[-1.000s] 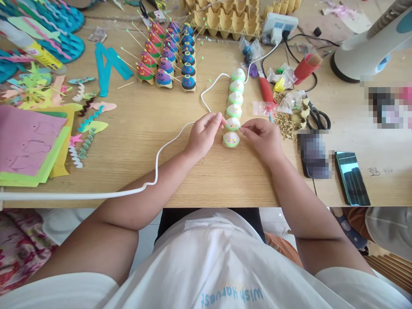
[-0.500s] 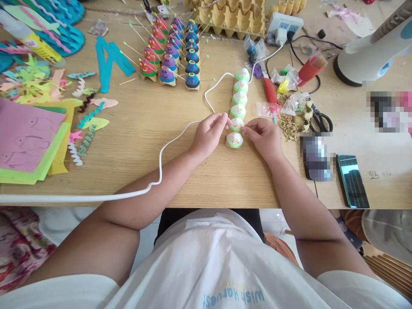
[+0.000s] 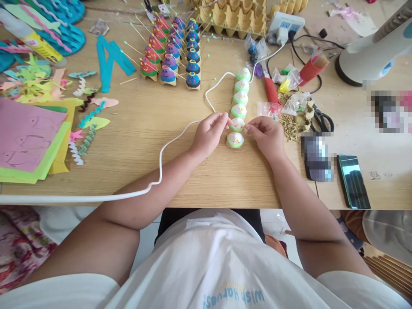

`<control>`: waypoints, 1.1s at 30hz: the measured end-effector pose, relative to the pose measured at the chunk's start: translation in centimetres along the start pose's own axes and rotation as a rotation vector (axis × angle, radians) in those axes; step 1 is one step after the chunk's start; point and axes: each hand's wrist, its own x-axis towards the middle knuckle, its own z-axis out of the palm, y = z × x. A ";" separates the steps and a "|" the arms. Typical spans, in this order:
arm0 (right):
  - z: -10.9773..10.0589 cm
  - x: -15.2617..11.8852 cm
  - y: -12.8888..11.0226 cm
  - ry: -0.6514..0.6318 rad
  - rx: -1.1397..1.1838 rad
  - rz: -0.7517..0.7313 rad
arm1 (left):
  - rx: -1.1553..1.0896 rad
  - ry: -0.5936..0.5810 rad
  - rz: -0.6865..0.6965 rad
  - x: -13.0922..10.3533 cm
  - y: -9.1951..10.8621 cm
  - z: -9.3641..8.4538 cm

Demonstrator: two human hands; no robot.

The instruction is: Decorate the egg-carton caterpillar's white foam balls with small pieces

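A row of white clay domes with green rims [image 3: 240,98], set on egg-carton cups, runs away from me. My left hand [image 3: 210,134] is at the left side of the second-nearest dome [image 3: 237,125], its thumb and forefinger pinched together; whatever they hold is too small to make out. On the other side, my right hand [image 3: 266,136] is also pinched, its fingertips just off that dome's right edge, their contents not clear. The nearest dome [image 3: 235,140] carries small coloured dots and sits between my wrists.
Painted egg-carton caterpillars [image 3: 168,74] with stick feelers stand beyond my left hand. A white cable [image 3: 160,159] crosses my left forearm. Rightward lie clay bags [image 3: 296,103], black scissors [image 3: 322,121] and a phone [image 3: 353,181]. Coloured paper [image 3: 32,133] is stacked at left.
My right hand has drawn slightly to the right, away from the second-nearest dome. My left hand has stayed in place at its left side.
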 end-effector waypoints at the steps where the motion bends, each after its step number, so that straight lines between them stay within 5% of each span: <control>1: -0.1 0.0 0.0 0.001 -0.001 0.003 | -0.002 -0.001 0.013 0.0 -0.1 0.0; 10: -0.6 -0.8 -1.1 -0.003 -0.063 -0.023 | 0.042 -0.004 0.025 0.0 -0.2 -0.2; 21: -0.8 -1.2 -1.9 -0.132 0.291 0.051 | 0.088 -0.029 0.085 0.0 -0.8 -0.4; 33: -0.8 -1.4 -2.1 -0.134 0.366 0.006 | 0.138 -0.045 0.159 -0.5 -0.6 -0.4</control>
